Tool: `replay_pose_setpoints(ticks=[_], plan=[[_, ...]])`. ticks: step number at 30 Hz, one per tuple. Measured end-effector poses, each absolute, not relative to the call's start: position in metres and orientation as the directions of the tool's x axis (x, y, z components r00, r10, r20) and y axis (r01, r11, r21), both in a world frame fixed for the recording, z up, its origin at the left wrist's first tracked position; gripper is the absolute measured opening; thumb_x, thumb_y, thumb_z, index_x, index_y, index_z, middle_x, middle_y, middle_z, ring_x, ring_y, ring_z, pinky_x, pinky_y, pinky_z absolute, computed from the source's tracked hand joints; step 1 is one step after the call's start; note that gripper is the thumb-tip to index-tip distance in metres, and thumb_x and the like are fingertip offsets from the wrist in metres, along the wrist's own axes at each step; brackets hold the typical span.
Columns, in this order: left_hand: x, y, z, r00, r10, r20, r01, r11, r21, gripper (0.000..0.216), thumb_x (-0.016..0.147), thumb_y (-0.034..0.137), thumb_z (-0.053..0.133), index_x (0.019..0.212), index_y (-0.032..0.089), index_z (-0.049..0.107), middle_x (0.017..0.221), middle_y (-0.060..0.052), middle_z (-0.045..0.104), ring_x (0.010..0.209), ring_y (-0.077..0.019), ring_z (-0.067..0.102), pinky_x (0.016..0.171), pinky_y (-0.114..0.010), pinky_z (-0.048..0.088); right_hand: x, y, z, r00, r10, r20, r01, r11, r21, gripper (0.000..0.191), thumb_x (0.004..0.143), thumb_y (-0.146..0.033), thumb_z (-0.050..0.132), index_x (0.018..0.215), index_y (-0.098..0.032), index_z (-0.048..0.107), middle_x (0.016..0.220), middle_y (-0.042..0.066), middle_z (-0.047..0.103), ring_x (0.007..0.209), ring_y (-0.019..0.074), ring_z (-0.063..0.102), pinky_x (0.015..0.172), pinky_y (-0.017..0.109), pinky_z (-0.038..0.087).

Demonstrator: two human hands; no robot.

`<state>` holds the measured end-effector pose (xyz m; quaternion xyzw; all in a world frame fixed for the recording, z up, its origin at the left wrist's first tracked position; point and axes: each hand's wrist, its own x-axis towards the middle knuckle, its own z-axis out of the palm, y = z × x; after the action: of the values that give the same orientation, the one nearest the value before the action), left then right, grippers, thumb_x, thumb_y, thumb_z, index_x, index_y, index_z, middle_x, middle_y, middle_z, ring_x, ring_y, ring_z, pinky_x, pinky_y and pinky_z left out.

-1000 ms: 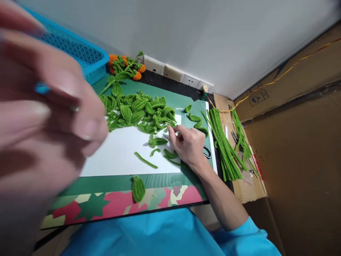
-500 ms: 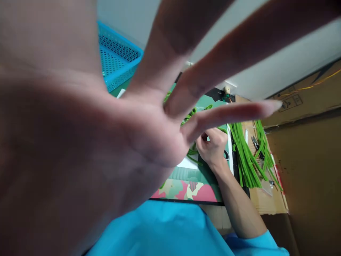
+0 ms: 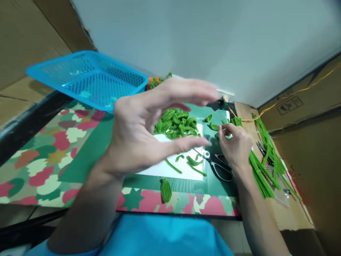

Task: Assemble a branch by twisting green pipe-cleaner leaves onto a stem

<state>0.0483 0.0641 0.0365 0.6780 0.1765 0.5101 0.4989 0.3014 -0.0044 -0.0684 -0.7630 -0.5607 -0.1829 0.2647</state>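
My left hand [image 3: 138, 124] hovers over the table with nothing in it, thumb and fingers wide apart. Beyond it, a pile of green pipe-cleaner leaves [image 3: 176, 122] lies partly hidden on a white sheet [image 3: 157, 167]. My right hand [image 3: 236, 145] rests at the mat's right side, fingers curled in and thumb against them, close to a few loose green pieces [image 3: 213, 126]; what it pinches, if anything, is too small to make out. Black-handled scissors [image 3: 220, 167] lie just left of its wrist. One single leaf [image 3: 166, 190] sits near the front edge.
A blue plastic basket [image 3: 98, 85] stands at the back left. Long green pipe cleaners [image 3: 262, 177] lie in bundles on cardboard at the right, with dark pliers [image 3: 263, 151] among them. Short green offcuts [image 3: 194, 167] are scattered on the sheet. A yellow wire [image 3: 293, 96] runs along the right wall.
My left hand, which filled much of the view with its palm close to the camera, has drawn away over the table. The view has shifted, showing the basket, leaf pile and scissors.
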Motion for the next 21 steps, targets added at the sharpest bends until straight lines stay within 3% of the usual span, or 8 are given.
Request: replay_pose_setpoints(ticks=[1,2,4,7,11,14,17,21], plan=[[0.049,0.074,0.040,0.440,0.714,0.545,-0.279,-0.468,0.838,0.015,0.088,0.031,0.085,0.098,0.021,0.080,0.106,-0.002,0.076,0.107,-0.0246,0.072,0.092,-0.038,0.062,0.312,-0.006,-0.067,0.341,0.762,0.550,0.940,-0.277,-0.199,0.019,0.096,-0.032,0.065,0.085,-0.020,0.075,0.074,0.004,0.073,0.071,0.0200,0.062,0.062,0.029,0.033],[0.047,0.084,0.045,0.341,0.720,0.605,-0.359,-0.495,0.791,0.016,0.098,0.030,0.073,0.086,0.021,0.078,0.089,0.000,0.075,0.085,-0.0190,0.072,0.076,-0.035,0.061,0.322,-0.007,-0.066,0.376,0.772,0.513,0.927,-0.315,-0.204,0.016,0.095,-0.029,0.066,0.087,-0.020,0.076,0.079,0.006,0.075,0.076,0.0220,0.064,0.064,0.030,0.034],[0.042,0.109,0.056,0.235,0.767,0.597,-0.425,-0.471,0.773,0.029,0.104,0.030,0.064,0.076,0.022,0.070,0.081,0.001,0.069,0.062,-0.0129,0.061,0.052,-0.030,0.048,0.341,-0.011,-0.065,0.453,0.802,0.390,0.892,-0.405,-0.203,0.013,0.092,-0.028,0.068,0.089,-0.020,0.077,0.085,0.008,0.078,0.076,0.0236,0.065,0.064,0.030,0.035],[0.031,0.152,0.074,0.166,0.816,0.554,-0.312,-0.489,0.814,0.032,0.107,0.036,0.055,0.079,0.022,0.060,0.085,0.002,0.066,0.059,-0.0093,0.052,0.049,-0.028,0.036,0.360,-0.017,-0.067,0.523,0.827,0.208,0.851,-0.489,-0.192,0.015,0.091,-0.032,0.068,0.091,-0.021,0.079,0.079,0.007,0.077,0.071,0.0240,0.065,0.061,0.031,0.032],[0.021,0.210,0.082,0.305,0.826,0.474,-0.166,-0.444,0.880,0.029,0.106,0.037,0.053,0.085,0.018,0.052,0.084,0.002,0.064,0.053,-0.0066,0.052,0.049,-0.024,0.031,0.368,-0.019,-0.073,0.470,0.876,0.110,0.879,-0.452,-0.153,0.021,0.092,-0.036,0.065,0.089,-0.021,0.079,0.077,0.008,0.076,0.069,0.0250,0.066,0.063,0.033,0.034],[0.014,0.243,0.074,0.281,0.867,0.411,-0.046,-0.416,0.908,0.031,0.103,0.040,0.057,0.086,0.016,0.053,0.081,0.000,0.064,0.052,-0.0050,0.050,0.048,-0.021,0.030,0.368,-0.018,-0.080,0.423,0.903,0.068,0.898,-0.409,-0.161,0.021,0.090,-0.035,0.063,0.086,-0.022,0.079,0.078,0.008,0.077,0.073,0.0267,0.069,0.065,0.033,0.036],[0.011,0.253,0.060,0.234,0.904,0.357,0.034,-0.374,0.927,0.034,0.096,0.043,0.064,0.076,0.017,0.056,0.071,-0.001,0.063,0.044,-0.0066,0.047,0.042,-0.023,0.023,0.367,-0.016,-0.082,0.375,0.921,0.105,0.919,-0.354,-0.175,0.023,0.089,-0.027,0.059,0.075,-0.021,0.075,0.070,0.008,0.074,0.067,0.0253,0.068,0.063,0.033,0.038],[0.013,0.226,0.033,0.313,0.892,0.325,0.037,-0.353,0.935,0.037,0.092,0.048,0.066,0.072,0.017,0.061,0.052,0.004,0.052,0.041,-0.0075,0.038,0.042,-0.022,0.019,0.358,-0.018,-0.075,0.345,0.810,0.475,0.939,-0.298,-0.174,0.022,0.095,-0.030,0.057,0.085,-0.021,0.074,0.059,0.003,0.068,0.051,0.0202,0.058,0.057,0.031,0.037]])
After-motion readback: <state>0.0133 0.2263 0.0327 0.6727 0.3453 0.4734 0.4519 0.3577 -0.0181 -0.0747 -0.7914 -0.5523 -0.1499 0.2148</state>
